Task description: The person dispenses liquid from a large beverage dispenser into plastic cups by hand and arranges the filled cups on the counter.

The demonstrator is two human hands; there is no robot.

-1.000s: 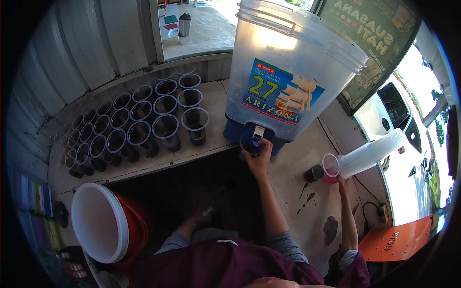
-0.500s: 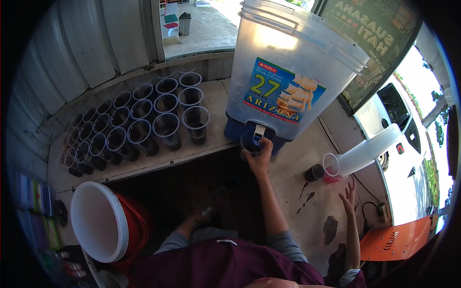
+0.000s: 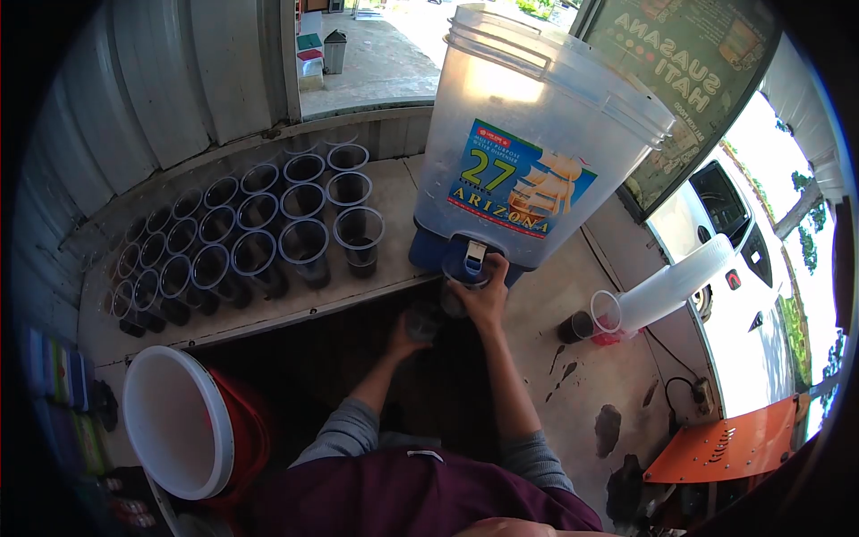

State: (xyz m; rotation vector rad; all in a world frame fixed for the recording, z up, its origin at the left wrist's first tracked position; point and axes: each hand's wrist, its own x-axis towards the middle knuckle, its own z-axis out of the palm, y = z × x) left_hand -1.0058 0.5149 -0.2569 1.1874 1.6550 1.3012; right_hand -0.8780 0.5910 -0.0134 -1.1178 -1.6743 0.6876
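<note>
Hands (image 3: 483, 294) hold cups (image 3: 422, 324), the right one's beneath the dispenser tap (image 3: 475, 254).

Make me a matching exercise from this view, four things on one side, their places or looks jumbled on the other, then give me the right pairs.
Things:
1. Right hand
2. Stack of clear cups
3. Dispenser label
4. White-rimmed bucket

Places or looks:
A. Mostly blue, with a yellow 27
B. On the person's left, nearer than the cup rows
C. At the dispenser tap
D. Right of the dispenser

Pairs: 1-C, 2-D, 3-A, 4-B
</note>
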